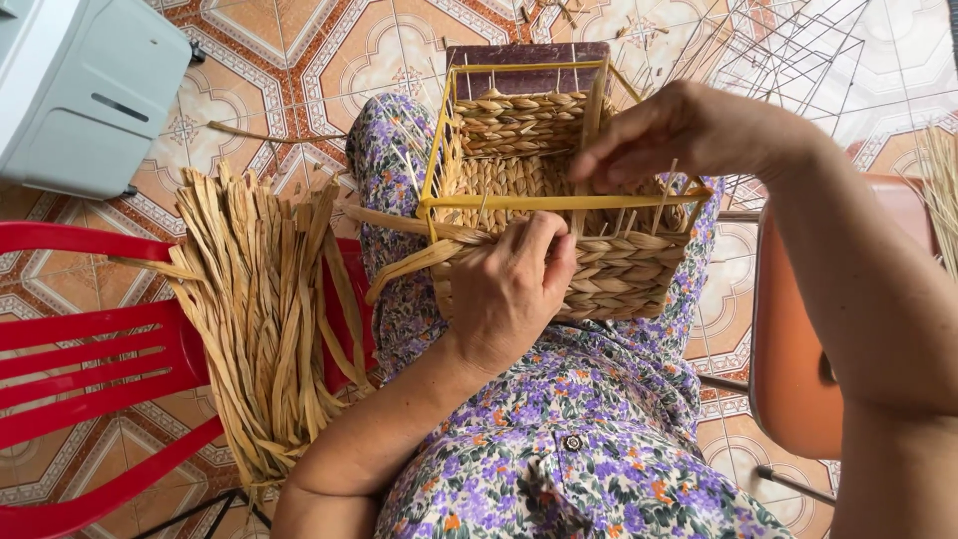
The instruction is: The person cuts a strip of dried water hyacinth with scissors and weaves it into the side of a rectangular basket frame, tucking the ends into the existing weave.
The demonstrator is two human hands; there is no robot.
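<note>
A bundle of dried straw strips (261, 319) lies over a red chair (90, 364). The left hand (509, 289) presses its fingers against the half-woven basket (559, 215) on the lap, while the right hand (689, 130) pinches a thin upright stake (663, 196) at its yellow-framed rim.

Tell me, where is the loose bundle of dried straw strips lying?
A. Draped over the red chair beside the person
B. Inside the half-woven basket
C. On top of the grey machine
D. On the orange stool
A: the bundle of straw strips hangs over the slatted red chair to the person's left, apart from the basket on the lap, where both hands work.
</note>
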